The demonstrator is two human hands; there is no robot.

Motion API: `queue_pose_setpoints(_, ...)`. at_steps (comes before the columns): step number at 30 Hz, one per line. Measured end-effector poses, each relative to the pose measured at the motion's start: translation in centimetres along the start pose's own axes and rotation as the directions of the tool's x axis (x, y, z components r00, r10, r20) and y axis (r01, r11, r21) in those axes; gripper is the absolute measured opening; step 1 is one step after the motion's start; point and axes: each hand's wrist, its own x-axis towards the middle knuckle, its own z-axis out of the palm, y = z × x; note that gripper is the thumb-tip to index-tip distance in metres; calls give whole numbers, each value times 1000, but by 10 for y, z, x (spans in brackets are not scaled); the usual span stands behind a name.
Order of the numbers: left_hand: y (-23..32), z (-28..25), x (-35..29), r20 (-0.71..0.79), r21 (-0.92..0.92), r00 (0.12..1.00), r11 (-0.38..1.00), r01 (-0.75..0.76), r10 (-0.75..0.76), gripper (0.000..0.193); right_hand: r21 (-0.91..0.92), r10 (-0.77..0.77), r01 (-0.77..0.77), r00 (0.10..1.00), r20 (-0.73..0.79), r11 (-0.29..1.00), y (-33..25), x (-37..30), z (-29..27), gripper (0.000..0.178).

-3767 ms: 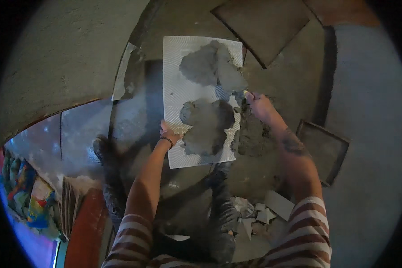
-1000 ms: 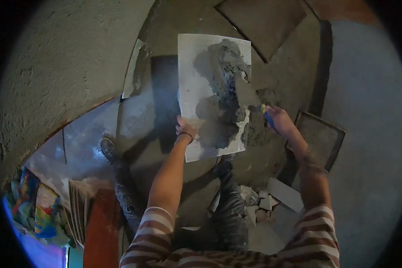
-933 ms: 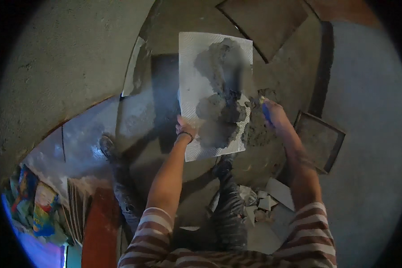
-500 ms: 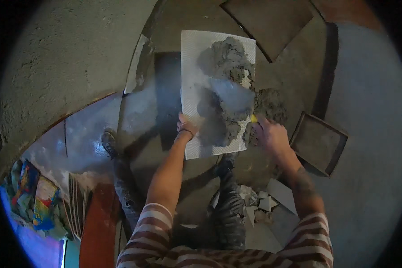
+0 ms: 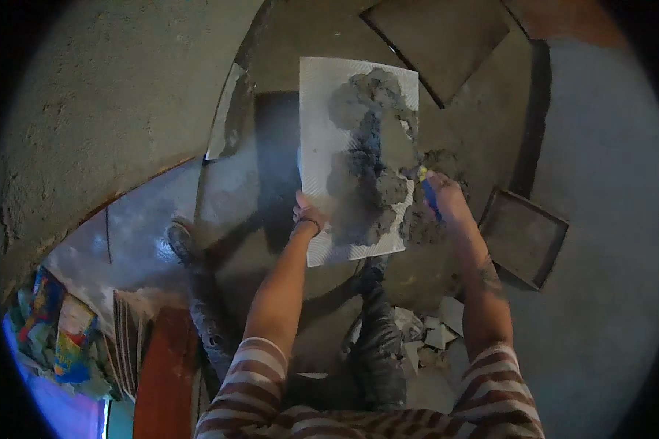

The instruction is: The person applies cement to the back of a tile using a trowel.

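Observation:
A white rectangular tile (image 5: pixel 316 102) faces me with its ridged back up, its right half and middle covered in lumpy grey mortar (image 5: pixel 351 190). My left hand (image 5: pixel 310 214) is closed on the tile's lower left edge, thumb over the ridged face. At the right edge, my right hand (image 5: pixel 447 196) is wrapped round the blue and yellow handle of a trowel (image 5: pixel 430 197). Its blade seems to rest against the mortar, though its outline blends into the grey.
More mortar (image 5: pixel 441 164) lies right of the tile. A shallow square tray (image 5: pixel 526 235) sits farther right, with a dark flat board (image 5: pixel 439 44) at the top. Broken tile pieces (image 5: pixel 438 336) lie by my legs. Colourful bags (image 5: pixel 73 329) and stacked tiles (image 5: pixel 124 340) stand lower left.
My right hand has moved up slightly and turned, so the blue handle now shows. The trowel blade, a pale blur over the mortar before, has shifted. The tile sits slightly lower in view.

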Motion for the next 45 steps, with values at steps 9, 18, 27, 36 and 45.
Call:
queue_pose_setpoints(9,-1,-6,5,20,44,997,996,79,-80,119,242,-130,82,972,194,967,20,50,93,33)
queue_pose_setpoints(18,-24,8,34,-4,-111,991,985,132,-133,106,617,-134,47,986,95,785,36,33,153,32)
queue_pose_setpoints(27,-4,-2,-1,18,-87,998,995,57,-56,114,-767,-445,340,892,79,545,46,7,36,36)
queue_pose_setpoints(36,25,31,1,67,-110,998,994,8,0,112,-886,-649,363,754,98,288,-1,82,42,33)
queue_pose_setpoints(45,18,11,-9,71,-112,996,992,66,-58,110,185,5,-20,997,79,982,-6,14,64,33)
